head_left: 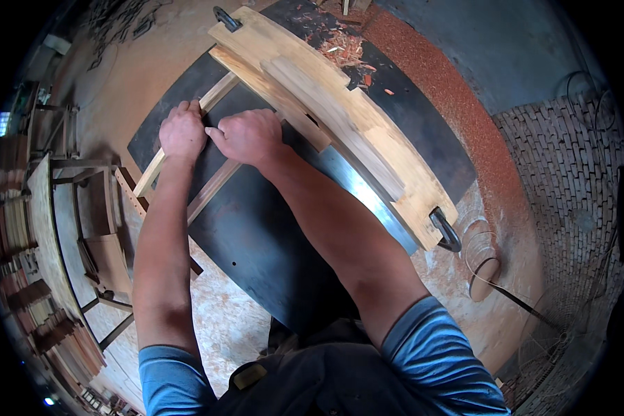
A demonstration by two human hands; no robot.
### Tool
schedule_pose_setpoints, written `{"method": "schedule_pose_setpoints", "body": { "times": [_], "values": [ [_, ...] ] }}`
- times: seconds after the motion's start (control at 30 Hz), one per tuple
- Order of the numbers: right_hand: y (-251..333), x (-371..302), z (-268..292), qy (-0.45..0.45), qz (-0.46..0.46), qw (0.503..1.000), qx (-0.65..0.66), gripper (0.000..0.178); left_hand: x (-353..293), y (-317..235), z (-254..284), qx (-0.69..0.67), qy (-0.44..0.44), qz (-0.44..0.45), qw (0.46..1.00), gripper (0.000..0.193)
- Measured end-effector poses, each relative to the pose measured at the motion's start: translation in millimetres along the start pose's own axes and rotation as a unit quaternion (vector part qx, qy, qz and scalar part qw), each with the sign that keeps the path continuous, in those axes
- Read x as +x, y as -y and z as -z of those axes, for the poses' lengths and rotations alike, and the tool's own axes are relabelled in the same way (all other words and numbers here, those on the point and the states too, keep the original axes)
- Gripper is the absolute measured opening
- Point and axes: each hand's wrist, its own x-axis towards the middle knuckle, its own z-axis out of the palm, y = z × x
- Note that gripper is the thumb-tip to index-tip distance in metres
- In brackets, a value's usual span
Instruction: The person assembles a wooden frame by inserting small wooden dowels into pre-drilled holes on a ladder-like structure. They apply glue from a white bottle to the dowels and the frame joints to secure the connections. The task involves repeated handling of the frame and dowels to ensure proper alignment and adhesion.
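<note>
The frame (pixel 218 92) sits in the upper left of the picture over the dark bench (pixel 249 243): pale, squared bars, the lower one pinkish, meeting a yellower rail with a dark slot. The left hand (pixel 182 132) has its fingers wrapped over the upper bar; the right hand (pixel 248 136) lies bent over the lower, its grip hidden, so I cannot tell. Beyond, clamps (pixel 445 230) bracket a thick board (pixel 371 111); shavings (pixel 342 48) lie at upper centre.
</note>
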Motion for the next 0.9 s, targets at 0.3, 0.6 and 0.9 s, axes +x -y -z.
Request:
{"method": "schedule_pose_setpoints", "body": {
  "times": [0.3, 0.6, 0.9],
  "values": [
    [-3, 22, -16, -0.063, 0.019, 0.998, 0.004, 0.036, 17, 13, -5, 0.005, -0.017, -0.006, 1.0, 0.016],
    [18, 55, -13, -0.02, -0.015, 1.0, -0.01, 0.039, 39, 46, -10, -0.044, 0.004, 0.011, 0.999, 0.02],
    [31, 45, -20, -0.057, -0.041, 0.997, -0.035, 0.044, -147, 166, -40, -0.451, -0.011, 0.393, 0.801, 0.072]
  ]
}}
